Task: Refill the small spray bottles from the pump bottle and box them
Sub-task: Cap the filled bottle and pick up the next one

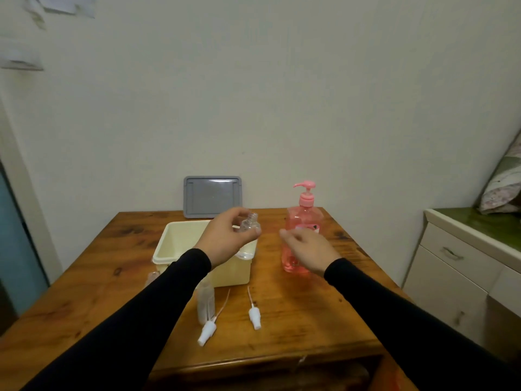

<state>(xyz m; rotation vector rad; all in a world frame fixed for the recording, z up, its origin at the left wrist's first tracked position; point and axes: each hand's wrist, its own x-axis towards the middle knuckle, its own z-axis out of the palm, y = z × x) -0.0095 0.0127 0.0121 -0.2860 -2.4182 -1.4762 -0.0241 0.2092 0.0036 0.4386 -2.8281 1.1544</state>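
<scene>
My left hand [228, 235] holds a small clear spray bottle [249, 222] without its cap, raised over the right side of the cream plastic box [180, 238]. My right hand [307, 249] hovers with loose fingers in front of the pink pump bottle [303, 218] and holds nothing. On the table near me stands another clear small bottle [205, 301], open at the top. Two white spray heads with thin tubes lie flat, one [207, 331] beside that bottle and one [254, 317] to its right. A third small bottle [150, 277] is partly hidden by my left sleeve.
The grey box lid [212, 196] leans against the wall behind the wooden table [310, 314]. A white cabinet with drawers [456, 275] stands to the right, with a folded patterned cloth [504, 187] on top.
</scene>
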